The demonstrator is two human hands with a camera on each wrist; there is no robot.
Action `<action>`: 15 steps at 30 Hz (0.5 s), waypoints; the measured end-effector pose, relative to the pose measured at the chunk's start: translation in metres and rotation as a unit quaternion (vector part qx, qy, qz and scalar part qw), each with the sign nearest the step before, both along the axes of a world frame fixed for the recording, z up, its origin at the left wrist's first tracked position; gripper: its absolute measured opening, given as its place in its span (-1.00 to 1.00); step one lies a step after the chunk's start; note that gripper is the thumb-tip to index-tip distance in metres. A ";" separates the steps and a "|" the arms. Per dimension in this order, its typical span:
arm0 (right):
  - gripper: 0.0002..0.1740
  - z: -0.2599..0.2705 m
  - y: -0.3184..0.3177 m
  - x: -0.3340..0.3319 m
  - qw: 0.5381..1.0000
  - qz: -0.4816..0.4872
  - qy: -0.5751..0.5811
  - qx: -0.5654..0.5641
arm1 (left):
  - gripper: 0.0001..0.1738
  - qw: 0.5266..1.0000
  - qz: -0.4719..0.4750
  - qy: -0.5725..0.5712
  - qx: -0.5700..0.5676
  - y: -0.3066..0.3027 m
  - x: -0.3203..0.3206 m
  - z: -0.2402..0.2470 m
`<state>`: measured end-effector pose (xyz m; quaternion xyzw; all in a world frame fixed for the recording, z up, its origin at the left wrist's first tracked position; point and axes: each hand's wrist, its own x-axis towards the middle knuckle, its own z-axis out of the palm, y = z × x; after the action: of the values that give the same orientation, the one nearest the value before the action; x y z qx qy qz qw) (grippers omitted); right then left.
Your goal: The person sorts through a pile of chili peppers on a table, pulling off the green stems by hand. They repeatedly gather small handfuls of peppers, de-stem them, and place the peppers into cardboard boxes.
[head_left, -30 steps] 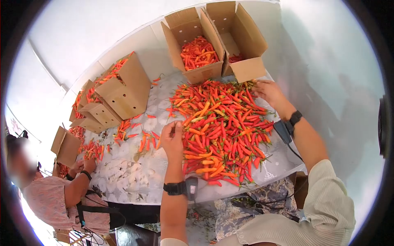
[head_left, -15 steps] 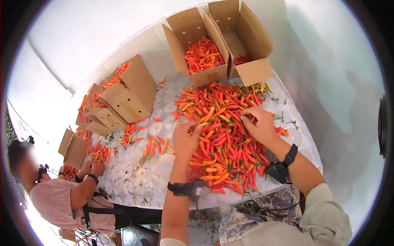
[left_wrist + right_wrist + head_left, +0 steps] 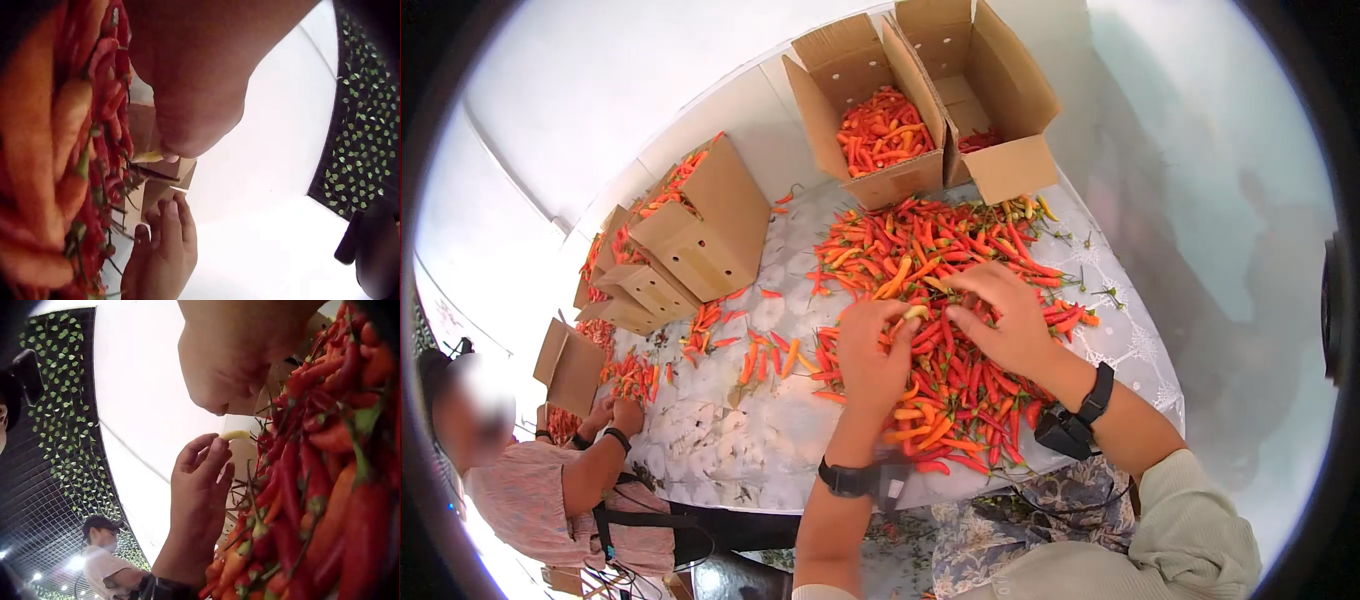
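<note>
A heap of red and orange chili peppers [image 3: 960, 250] with green stems covers the right part of the table under both hands. My left hand [image 3: 875, 355] pinches a pale yellow chili pepper [image 3: 916, 312] between thumb and fingertips, just over the heap. That pale pepper [image 3: 236, 435] sticks out past the fingertips in the right wrist view. Close to its right is my right hand [image 3: 1012, 325], thumb and forefinger apart over the heap. In the left wrist view the right hand [image 3: 164, 250] has bent fingers near the stems, with nothing visible between them.
Two cardboard boxes stand behind the heap: a left one [image 3: 895, 188] with many chilies, a right one [image 3: 1012, 170] with few. More filled boxes [image 3: 700, 255] line the table's far left. Loose chilies [image 3: 772, 350] lie left of the heap. Another person [image 3: 530, 490] works at the left.
My right hand has come from the heap's far right edge, by the boxes, to beside the left hand. The left hand has moved slightly right, and a pale yellow pepper now shows in its pinch.
</note>
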<state>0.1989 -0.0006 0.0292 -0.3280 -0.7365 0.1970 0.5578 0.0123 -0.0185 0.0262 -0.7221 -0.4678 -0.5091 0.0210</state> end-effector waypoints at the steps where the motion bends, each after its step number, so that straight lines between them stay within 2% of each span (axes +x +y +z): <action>1: -0.74 -0.003 0.001 -0.002 0.999 0.012 -0.027 0.021 | -0.82 1.000 -0.026 -0.016 -0.004 -0.001 0.004 -0.001; 3: -0.77 -0.009 0.002 -0.003 0.996 0.061 -0.066 0.024 | -0.81 0.995 -0.063 -0.072 -0.040 -0.005 0.009 -0.005; 6: -0.78 -0.018 0.002 -0.003 0.994 0.062 -0.093 0.019 | -0.80 0.970 -0.107 -0.180 -0.121 -0.006 0.011 -0.010; 8: -0.78 -0.022 0.003 -0.004 0.995 0.072 -0.057 -0.027 | -0.80 0.945 -0.145 -0.242 -0.164 -0.005 0.012 -0.018; 12: -0.78 -0.015 -0.007 -0.005 0.981 0.098 0.020 -0.167 | -0.79 0.958 -0.159 -0.173 -0.163 0.002 0.007 -0.023; 14: -0.78 -0.016 -0.008 -0.006 0.978 0.099 0.034 -0.179 | -0.79 0.976 -0.147 -0.098 -0.127 0.003 0.005 -0.022; 15: -0.78 -0.017 -0.008 -0.007 0.977 0.101 0.040 -0.185 | -0.79 0.971 -0.151 -0.114 -0.143 0.002 0.005 -0.022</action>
<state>0.1922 -0.0082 0.0126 -0.3415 -0.6936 0.3980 0.4938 0.0177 -0.0162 0.0045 -0.7174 -0.4207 -0.5128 -0.2132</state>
